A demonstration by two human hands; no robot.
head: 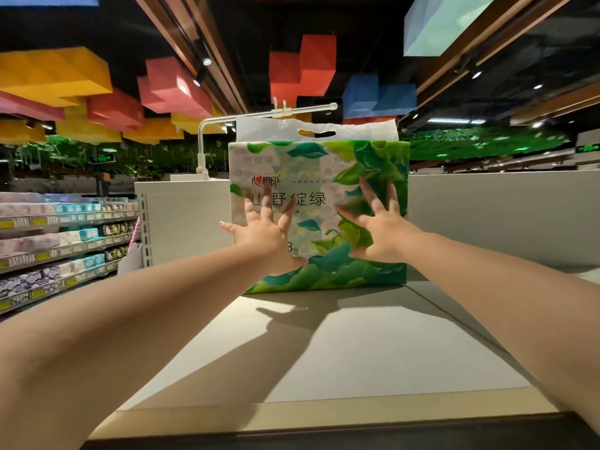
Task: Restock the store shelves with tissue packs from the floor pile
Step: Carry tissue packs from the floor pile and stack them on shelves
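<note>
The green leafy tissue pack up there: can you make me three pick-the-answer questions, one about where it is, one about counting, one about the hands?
1. Where does the green leaf-printed plastic tissue pack stand?
A. on the pale flat shelf top
B. on the floor
C. in a cart

2. How many hands touch it?
A. none
B. one
C. two

3. How are the fingers?
A. curled into fists
B. spread flat
C. hooked through the handle

Answers: 1 A, its base rests on the shelf top. 2 C, left hand and right hand both press its front. 3 B, fingers are straight and splayed.
</note>
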